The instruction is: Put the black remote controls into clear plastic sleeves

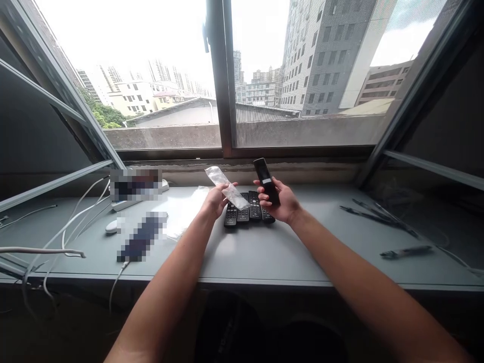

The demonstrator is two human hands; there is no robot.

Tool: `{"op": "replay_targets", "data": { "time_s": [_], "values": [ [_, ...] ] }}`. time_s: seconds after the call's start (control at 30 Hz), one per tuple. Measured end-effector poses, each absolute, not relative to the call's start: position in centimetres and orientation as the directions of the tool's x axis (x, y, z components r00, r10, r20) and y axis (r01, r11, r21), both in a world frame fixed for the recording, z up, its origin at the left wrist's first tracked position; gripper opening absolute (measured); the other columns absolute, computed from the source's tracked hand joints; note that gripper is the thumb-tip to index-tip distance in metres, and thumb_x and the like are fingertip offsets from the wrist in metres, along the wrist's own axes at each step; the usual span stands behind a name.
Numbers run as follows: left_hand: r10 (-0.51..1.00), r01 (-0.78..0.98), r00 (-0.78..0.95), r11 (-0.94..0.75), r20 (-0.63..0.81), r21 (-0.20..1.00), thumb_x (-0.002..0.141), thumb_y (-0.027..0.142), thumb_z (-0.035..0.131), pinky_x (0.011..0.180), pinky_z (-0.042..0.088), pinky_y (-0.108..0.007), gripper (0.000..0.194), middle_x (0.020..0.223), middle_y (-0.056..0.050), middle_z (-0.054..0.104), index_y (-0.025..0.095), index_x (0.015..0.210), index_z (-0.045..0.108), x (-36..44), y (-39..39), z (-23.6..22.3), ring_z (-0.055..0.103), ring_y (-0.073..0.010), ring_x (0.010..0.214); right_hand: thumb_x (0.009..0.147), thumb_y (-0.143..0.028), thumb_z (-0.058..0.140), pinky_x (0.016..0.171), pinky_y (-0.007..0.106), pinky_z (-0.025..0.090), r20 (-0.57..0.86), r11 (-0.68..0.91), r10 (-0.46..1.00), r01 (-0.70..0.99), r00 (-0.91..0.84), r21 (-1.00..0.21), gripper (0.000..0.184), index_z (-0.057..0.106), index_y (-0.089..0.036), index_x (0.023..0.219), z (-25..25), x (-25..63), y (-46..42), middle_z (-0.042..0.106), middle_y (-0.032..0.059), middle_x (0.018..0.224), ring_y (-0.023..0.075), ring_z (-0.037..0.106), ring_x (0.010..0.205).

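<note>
My left hand (216, 200) pinches a clear plastic sleeve (227, 187), which slants down to the right over the table. In my right hand (283, 201) is a black remote control (266, 180), tilted up with its plain back and a small white label towards me. Below and between the hands, several black remote controls (242, 214) lie side by side on the table, keypads up. The sleeve's lower end and my right hand hide parts of them. Left of my left forearm lies a stack of clear plastic sleeves (185, 212).
The grey table (260, 257) runs along a window. On its left are white cables (68, 227), a white mouse (111, 227), a power strip (165, 185) and blurred-out items. Pens (406, 252) and dark thin sticks or cables (372, 216) lie on the right. Metal frame bars (434, 169) flank both sides.
</note>
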State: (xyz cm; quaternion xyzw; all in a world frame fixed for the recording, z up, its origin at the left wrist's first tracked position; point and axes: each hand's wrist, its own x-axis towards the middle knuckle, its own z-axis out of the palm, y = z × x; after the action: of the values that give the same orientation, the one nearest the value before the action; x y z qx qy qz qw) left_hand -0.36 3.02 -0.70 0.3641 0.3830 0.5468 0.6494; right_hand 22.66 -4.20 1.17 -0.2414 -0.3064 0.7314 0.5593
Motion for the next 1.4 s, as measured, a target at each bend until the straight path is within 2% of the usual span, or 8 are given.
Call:
{"op": "replay_targets", "data": {
  "time_s": [0.13, 0.33, 0.5, 0.6, 0.77, 1.0, 1.23, 1.4],
  "values": [
    [0.989, -0.476, 0.103, 0.141, -0.105, 0.868, 0.086, 0.007, 0.074, 0.069, 0.061, -0.026, 0.037, 0.112, -0.017, 0.082, 0.011, 0.123, 0.075, -0.4, 3.1, -0.8, 0.076, -0.0178, 0.077, 0.096, -0.030, 0.078, 0.068, 0.029, 0.062, -0.012, -0.113, 0.986, -0.611, -0.166, -0.783, 0.011, 0.072, -0.024, 0.103, 0.8, 22.2, -4.1, 0.073, 0.0027, 0.095, 0.0172, 0.069, 0.080],
    [0.989, -0.536, 0.007, 0.128, -0.147, 0.835, 0.088, 0.001, 0.078, 0.070, 0.063, -0.022, 0.026, 0.101, -0.013, 0.081, 0.012, 0.111, 0.074, -0.5, 3.2, -0.4, 0.078, -0.0156, 0.078, 0.068, -0.028, 0.101, 0.094, 0.037, 0.060, 0.203, 0.184, 0.979, -0.364, -0.016, -0.913, 0.044, 0.076, -0.026, 0.104, -0.6, 21.7, -3.5, 0.077, 0.0008, 0.102, 0.0213, 0.073, 0.098],
    [0.970, -0.609, -0.109, 0.107, -0.217, 0.786, 0.092, 0.004, 0.080, 0.066, 0.061, -0.017, 0.022, 0.089, -0.007, 0.078, 0.014, 0.110, 0.071, -0.7, 3.3, 0.2, 0.076, -0.0117, 0.072, 0.079, -0.026, 0.092, 0.124, 0.048, 0.045, 0.521, 0.521, 0.848, 0.032, 0.098, -0.853, 0.022, 0.084, -0.028, 0.099, -0.2, 21.7, -3.9, 0.075, 0.0057, 0.124, 0.0285, 0.064, 0.132],
    [0.967, -0.643, -0.126, 0.091, -0.222, 0.761, 0.092, 0.005, 0.081, 0.069, 0.063, -0.018, 0.025, 0.090, -0.006, 0.078, 0.015, 0.113, 0.071, -0.9, 3.3, 0.4, 0.076, -0.0121, 0.074, 0.083, -0.022, 0.087, 0.132, 0.050, 0.035, 0.623, 0.613, 0.775, 0.112, 0.111, -0.782, 0.016, 0.085, -0.029, 0.097, 0.1, 21.8, -4.2, 0.072, 0.0068, 0.133, 0.0295, 0.051, 0.151],
    [0.973, -0.644, -0.125, 0.071, -0.196, 0.762, 0.087, -0.003, 0.080, 0.072, 0.064, -0.017, 0.032, 0.100, -0.007, 0.081, 0.016, 0.112, 0.073, -1.2, 3.7, -0.1, 0.079, -0.0126, 0.083, 0.083, -0.032, 0.093, 0.125, 0.051, 0.045, 0.560, 0.562, 0.827, -0.044, 0.053, -0.826, 0.023, 0.081, -0.028, 0.102, 0.2, 21.3, -4.3, 0.077, 0.0076, 0.130, 0.0312, 0.056, 0.148],
    [0.971, -0.688, -0.162, 0.018, -0.178, 0.725, 0.088, 0.000, 0.084, 0.077, 0.066, -0.018, 0.028, 0.103, -0.007, 0.082, 0.015, 0.109, 0.073, -1.6, 4.3, -0.4, 0.080, -0.0122, 0.086, 0.082, -0.057, 0.092, 0.086, 0.040, 0.065, 0.282, 0.274, 0.959, -0.281, 0.010, -0.920, 0.045, 0.075, -0.023, 0.106, -0.1, 20.5, -4.5, 0.080, 0.0064, 0.100, 0.0262, 0.077, 0.097],
    [0.966, -0.736, -0.206, -0.051, -0.153, 0.675, 0.091, 0.003, 0.084, 0.079, 0.067, -0.018, 0.036, 0.101, -0.006, 0.083, 0.017, 0.123, 0.073, -1.5, 4.0, 0.3, 0.082, -0.0150, 0.090, 0.082, -0.052, 0.092, 0.071, 0.031, 0.063, 0.154, 0.131, 0.987, -0.303, -0.053, -0.944, 0.040, 0.074, -0.024, 0.105, 0.0, 20.8, -4.6, 0.075, 0.0031, 0.096, 0.0222, 0.075, 0.089],
    [0.962, -0.765, -0.244, -0.111, -0.126, 0.634, 0.094, 0.003, 0.081, 0.082, 0.066, -0.018, 0.030, 0.100, -0.005, 0.084, 0.016, 0.121, 0.074, -1.8, 4.2, 0.3, 0.082, -0.0135, 0.090, 0.087, -0.059, 0.085, 0.054, 0.023, 0.049, 0.166, 0.119, 0.971, -0.258, -0.170, -0.959, 0.040, 0.074, -0.022, 0.098, 0.4, 21.1, -5.1, 0.070, 0.0013, 0.081, 0.0153, 0.063, 0.069]
  ]
}}
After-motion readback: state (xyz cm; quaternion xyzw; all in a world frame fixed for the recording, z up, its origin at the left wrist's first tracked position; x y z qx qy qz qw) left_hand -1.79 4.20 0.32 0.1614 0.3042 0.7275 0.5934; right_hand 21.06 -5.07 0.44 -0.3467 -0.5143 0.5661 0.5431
